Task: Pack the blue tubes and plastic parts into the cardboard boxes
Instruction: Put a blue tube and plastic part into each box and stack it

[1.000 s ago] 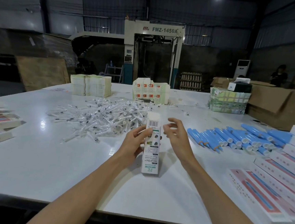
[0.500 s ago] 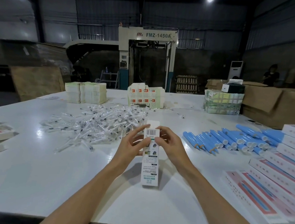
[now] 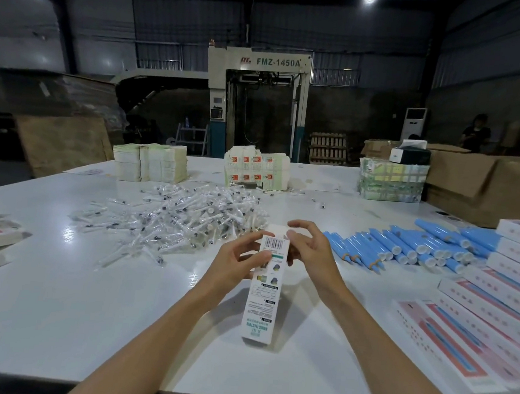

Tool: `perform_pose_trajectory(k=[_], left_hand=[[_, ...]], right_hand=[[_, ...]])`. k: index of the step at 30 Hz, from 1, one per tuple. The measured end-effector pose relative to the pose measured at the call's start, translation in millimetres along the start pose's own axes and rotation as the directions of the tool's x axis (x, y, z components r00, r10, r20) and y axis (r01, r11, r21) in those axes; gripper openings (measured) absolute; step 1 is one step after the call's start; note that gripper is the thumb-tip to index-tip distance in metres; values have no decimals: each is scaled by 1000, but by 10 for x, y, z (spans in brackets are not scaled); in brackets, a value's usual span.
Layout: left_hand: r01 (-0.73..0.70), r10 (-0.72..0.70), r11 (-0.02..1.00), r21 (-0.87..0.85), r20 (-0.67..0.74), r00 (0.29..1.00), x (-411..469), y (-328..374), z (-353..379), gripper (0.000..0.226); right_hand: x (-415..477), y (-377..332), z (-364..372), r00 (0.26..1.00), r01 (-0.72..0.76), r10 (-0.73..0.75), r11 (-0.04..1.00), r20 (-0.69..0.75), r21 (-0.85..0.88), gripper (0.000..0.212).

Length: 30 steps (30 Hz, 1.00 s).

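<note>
My left hand [image 3: 240, 259] grips the upper part of a cardboard box [image 3: 262, 294]. The box's lower end is propped on the tabletop [image 3: 54, 304], I'd say to keep the open top steady for loading. My right hand [image 3: 313, 253] curves loosely at the top flap [image 3: 278, 229]; whether it pinches it I cannot tell. Blue tubes [image 3: 405, 248] lie close on my right and plastic parts [image 3: 181, 218] are heaped to the left, both easy to reach.

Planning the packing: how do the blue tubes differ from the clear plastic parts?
The blue tubes lie in rough parallel rows on the right; the plastic parts sprawl in a tangled heap left. The tubes are opaque blue with white caps; the parts are clear with dark bits. Both lie loose on the white table.
</note>
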<state>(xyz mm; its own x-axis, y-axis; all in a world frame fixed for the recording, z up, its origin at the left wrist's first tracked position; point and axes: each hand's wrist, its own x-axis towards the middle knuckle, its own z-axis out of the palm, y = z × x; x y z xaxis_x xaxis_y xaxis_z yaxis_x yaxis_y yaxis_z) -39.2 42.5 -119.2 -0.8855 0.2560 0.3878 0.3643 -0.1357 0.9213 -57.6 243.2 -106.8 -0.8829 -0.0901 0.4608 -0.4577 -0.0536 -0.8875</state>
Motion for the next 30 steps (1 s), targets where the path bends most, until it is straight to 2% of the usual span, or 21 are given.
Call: perform_pose_trajectory(k=[6,11,13,16,24,30], left_hand=[[3,-4,1000,17,41,999,19,-31,-22,40],[0,-1,999,40,14,1000,14,-32,-29,37],[1,0,999,43,-9,1000,15,-29,-33,35],[8,-8,999,52,-10,1000,17,-34,-29,35],[2,-4,997,76,32,999,22,-40,-43,38],[-4,0,995,96,43,999,11,-30,-61,48]], right_hand=[[10,-8,-59,998,57,-53,994,42,-90,4],[-8,-30,-50,985,152,-135,972,106,-176,9],[-18,-46,-38,987,119,-101,982,121,-146,12],[-11,-61,7,998,38,-35,997,44,-73,21],[-12,-64,15,998,-64,64,998,-8,-19,13],[-25,-92,1,996,-83,80,995,50,63,18]])
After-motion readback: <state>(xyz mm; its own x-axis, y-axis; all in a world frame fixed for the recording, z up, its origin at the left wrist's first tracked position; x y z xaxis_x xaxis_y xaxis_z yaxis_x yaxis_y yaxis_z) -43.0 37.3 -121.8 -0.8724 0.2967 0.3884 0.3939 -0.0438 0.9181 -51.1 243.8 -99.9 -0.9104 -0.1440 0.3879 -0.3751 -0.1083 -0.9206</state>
